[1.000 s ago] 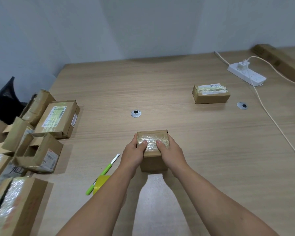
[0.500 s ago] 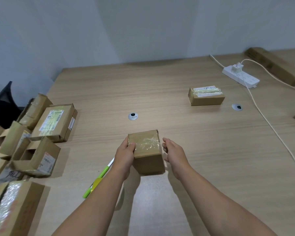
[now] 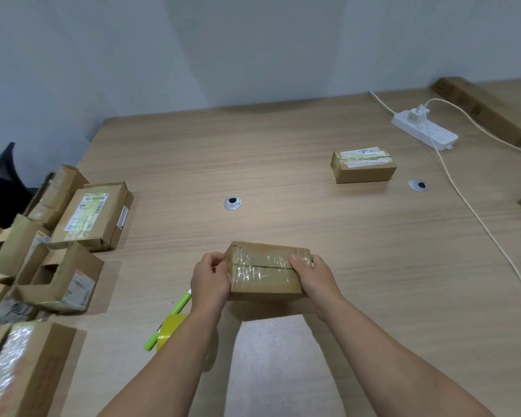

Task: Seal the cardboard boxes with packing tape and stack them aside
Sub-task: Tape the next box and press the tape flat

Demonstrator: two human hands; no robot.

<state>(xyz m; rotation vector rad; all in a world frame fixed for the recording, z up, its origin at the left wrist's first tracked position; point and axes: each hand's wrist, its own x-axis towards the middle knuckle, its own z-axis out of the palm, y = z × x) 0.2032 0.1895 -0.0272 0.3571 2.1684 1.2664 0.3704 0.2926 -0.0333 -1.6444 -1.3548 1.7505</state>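
A small brown cardboard box lies near the front of the wooden table, its long side across my view and clear tape over its top seam. My left hand grips its left end with curled fingers. My right hand grips its right end, thumb on the taped top. A yellow roll of packing tape lies under my left forearm, partly hidden. A taped box with a white label stands alone at the back right.
Several cardboard boxes, some open, crowd the table's left edge. A green pen lies beside the tape roll. A white power strip and its cord run along the right. Two round cable grommets sit in the tabletop.
The box has been turned a quarter turn, so its long side now runs left to right. My right hand, off the box half a second ago, grips its right end again.
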